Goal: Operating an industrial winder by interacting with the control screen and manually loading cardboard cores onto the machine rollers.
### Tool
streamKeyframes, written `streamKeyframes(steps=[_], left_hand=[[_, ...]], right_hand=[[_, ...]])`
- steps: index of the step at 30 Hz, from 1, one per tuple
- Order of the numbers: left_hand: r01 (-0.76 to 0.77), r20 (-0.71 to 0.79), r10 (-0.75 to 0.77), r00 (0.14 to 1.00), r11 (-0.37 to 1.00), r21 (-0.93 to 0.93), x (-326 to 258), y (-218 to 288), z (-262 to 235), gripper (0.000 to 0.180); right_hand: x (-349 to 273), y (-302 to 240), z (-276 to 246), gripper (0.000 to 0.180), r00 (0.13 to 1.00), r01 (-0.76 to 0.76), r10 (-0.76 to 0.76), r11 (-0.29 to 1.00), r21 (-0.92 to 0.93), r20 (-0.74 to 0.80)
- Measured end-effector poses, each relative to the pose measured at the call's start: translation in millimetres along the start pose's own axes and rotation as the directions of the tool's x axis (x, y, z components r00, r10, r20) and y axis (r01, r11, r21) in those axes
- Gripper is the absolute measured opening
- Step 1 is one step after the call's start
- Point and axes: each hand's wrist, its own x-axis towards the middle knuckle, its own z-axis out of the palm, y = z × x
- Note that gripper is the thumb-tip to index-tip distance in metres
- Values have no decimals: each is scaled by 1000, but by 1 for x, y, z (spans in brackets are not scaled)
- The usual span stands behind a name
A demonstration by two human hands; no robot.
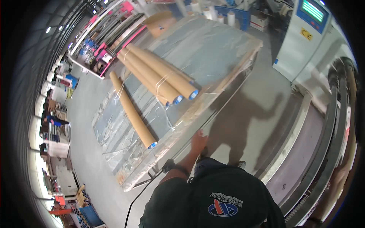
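My left hand hangs beside the long edge of a low table. Its fingers look loosely apart, though a little blurred, and nothing shows in them. A dark band with a cable sits round my left wrist. Nearest the hand on the table lies a single brown cardboard tube with a blue-lined end. Farther back lies a bundle of several similar tubes, tied with thin white string whose loose ends trail toward the table edge. My right hand is out of view.
The table is covered in wrinkled clear plastic over grey-blue sheeting. At the right stand a machine cabinet with a lit screen and long dark rollers. Grey floor with my shadow lies between. White rolls stand behind.
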Motion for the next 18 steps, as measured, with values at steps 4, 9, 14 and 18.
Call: streamKeyframes(steps=[4, 9, 14, 18], left_hand=[[86, -481, -56, 875, 996, 39, 43, -43, -105, 63], [494, -739, -260, 622, 862, 113, 85, -145, -219, 81], [752, -583, -647, 492, 653, -91, 72, -206, -247, 96], [797, -477, -743, 469, 589, -133, 65, -197, -248, 94]], right_hand=[[-119, -164, 124, 58, 916, -352, 65, 604, 715, 396], [-300, -297, 215, 57, 385, 52, -695, 673, 737, 607], [-299, -388, 134, 54, 124, -435, -381, 809, 395, 916], [-221, -452, 86, 64, 85, -315, -258, 909, 271, 963]])
